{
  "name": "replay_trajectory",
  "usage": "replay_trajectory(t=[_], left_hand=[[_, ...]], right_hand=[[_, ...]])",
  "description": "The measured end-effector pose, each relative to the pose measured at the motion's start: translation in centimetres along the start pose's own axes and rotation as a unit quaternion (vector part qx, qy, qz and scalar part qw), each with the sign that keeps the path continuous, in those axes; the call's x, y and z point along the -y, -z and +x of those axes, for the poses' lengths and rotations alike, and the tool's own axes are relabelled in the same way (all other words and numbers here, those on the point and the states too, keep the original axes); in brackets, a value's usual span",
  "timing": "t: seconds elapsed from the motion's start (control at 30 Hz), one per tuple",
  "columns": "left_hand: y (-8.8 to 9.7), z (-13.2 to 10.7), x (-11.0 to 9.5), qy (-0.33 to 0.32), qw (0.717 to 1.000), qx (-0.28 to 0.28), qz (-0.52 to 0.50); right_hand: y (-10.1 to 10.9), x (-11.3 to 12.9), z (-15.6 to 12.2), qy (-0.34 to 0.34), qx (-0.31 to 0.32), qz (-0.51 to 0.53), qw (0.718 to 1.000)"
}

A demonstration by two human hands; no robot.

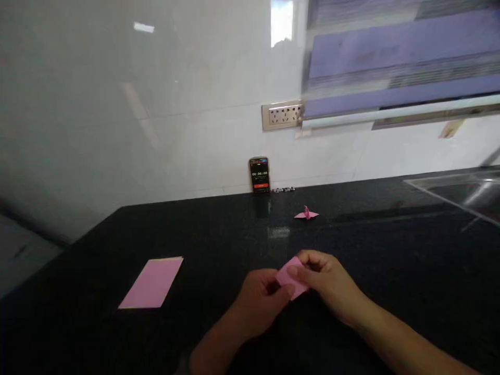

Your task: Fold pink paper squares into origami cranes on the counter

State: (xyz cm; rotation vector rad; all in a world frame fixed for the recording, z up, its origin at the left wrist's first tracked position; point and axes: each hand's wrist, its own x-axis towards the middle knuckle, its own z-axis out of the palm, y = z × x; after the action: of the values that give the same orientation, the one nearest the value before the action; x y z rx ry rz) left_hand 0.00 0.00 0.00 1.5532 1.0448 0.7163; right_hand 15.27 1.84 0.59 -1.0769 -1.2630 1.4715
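Both my hands hold one small folded square of pink paper (pixel 288 273), turned so a corner points up, just above the dark countertop. My left hand (pixel 262 301) pinches its lower left side, the thumb lying near the bottom corner. With thumb on the front face and fingers behind, my right hand (pixel 327 278) grips the upper right side. The fingers behind the paper are partly hidden. Beyond my hands a finished pink paper crane (pixel 307 214) stands on the countertop, its wings spread.
On the left of the black countertop (pixel 219 229) lies a stack of pink paper (pixel 153 284). A phone (pixel 260 175) showing a timer leans against the white wall, with a beaded strand (pixel 283 189) beside it. A socket panel (pixel 283 115) is above. A sink edge (pixel 449 192) appears at right.
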Motion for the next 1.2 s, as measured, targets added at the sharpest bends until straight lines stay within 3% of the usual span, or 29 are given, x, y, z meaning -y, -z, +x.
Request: replay_trajectory(t=[0.27,0.5,0.7,0.93,1.1,1.2], left_hand=[[-0.5,0.2,-0.2,-0.006,0.999,-0.001,-0.042],[0.4,0.8,0.6,0.005,1.0,0.02,0.007],[0.5,0.7,-0.2,-0.017,0.999,0.0,0.045],[0.6,1.4,-0.4,0.018,0.994,-0.09,-0.066],[0.8,1.5,-0.6,-0.007,0.983,-0.099,-0.154],[1.1,1.5,-0.5,-0.002,0.976,-0.109,-0.187]], right_hand=[[0.4,0.1,-1.1,0.041,-0.057,0.007,0.998],[0.3,0.2,-0.3,0.053,-0.029,-0.039,0.997],[0.4,-0.2,-0.2,0.083,-0.074,-0.062,0.992],[0.1,-0.2,0.1,0.032,0.019,-0.038,0.999],[0.3,-0.4,0.3,0.036,0.007,-0.076,0.996],[0.4,-0.4,0.2,0.03,0.043,-0.108,0.993]])
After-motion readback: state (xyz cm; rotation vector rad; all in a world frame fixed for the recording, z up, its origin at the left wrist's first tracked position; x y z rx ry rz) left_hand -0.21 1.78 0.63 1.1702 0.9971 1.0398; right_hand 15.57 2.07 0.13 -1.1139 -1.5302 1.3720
